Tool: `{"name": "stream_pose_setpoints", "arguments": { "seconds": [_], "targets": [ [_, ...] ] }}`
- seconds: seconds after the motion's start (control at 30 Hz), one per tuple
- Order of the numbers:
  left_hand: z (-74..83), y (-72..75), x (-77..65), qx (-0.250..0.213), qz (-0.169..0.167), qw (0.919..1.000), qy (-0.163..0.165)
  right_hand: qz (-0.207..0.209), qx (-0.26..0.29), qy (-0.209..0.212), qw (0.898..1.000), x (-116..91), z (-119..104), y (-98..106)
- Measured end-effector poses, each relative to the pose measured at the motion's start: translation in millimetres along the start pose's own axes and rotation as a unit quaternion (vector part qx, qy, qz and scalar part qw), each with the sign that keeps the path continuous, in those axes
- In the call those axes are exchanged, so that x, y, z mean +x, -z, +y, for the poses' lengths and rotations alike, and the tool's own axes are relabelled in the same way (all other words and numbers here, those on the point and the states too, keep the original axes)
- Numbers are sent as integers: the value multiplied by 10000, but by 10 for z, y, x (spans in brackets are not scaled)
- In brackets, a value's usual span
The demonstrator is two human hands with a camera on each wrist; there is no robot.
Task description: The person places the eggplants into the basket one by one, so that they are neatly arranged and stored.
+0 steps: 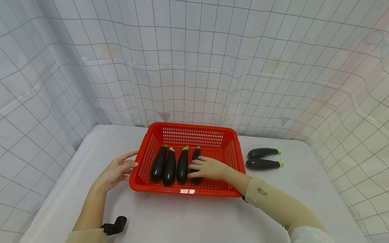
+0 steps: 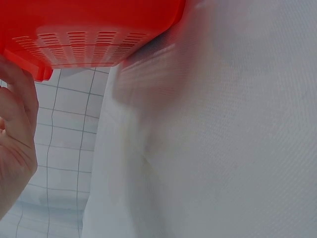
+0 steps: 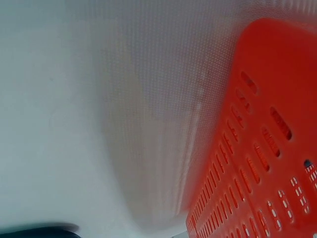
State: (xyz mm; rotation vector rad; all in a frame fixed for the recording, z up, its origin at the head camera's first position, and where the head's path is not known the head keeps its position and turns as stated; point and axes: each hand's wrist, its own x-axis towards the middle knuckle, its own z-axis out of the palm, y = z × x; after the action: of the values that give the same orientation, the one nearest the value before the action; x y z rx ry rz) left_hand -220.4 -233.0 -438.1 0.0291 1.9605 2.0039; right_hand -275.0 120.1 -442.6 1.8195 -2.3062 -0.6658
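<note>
Three glossy dark eggplants (image 1: 169, 167) with green stems lie side by side in a red perforated plastic basket (image 1: 194, 192). To their right my right hand (image 1: 209, 168) grips another eggplant (image 1: 196, 153) low in the basket, its fingers bent across the middle. The forearm passes over the basket's front right corner. My left hand (image 1: 117, 170) holds the basket's left rim, thumb at its edge and other fingers below. In the left wrist view the left hand's fingers (image 2: 22, 99) reach up to the rim. The right wrist view shows the basket's slotted side (image 3: 257, 148), with the right hand hidden.
Two more eggplants (image 1: 263, 164) lie on the white tablecloth (image 1: 194, 222) right of the basket, stems pointing right. A black wrist camera mount (image 1: 117, 225) juts from the left wrist. Behind the table hangs a white grid-patterned curtain (image 1: 194, 67).
</note>
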Motion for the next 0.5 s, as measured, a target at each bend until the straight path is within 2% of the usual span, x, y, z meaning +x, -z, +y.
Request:
{"name": "stream_pose_setpoints", "arguments": {
  "seconds": [0.13,0.3,0.5],
  "targets": [
    [9,-5,-5,-11,8,10000,18,96,17,-48,9999,-11,11,1],
    [15,-11,-13,-17,-2,10000,19,187,299,-191,9992,-39,43,1],
    [20,-15,-16,-29,2,10000,1,547,474,-463,9963,-107,112,33]
  ]
}}
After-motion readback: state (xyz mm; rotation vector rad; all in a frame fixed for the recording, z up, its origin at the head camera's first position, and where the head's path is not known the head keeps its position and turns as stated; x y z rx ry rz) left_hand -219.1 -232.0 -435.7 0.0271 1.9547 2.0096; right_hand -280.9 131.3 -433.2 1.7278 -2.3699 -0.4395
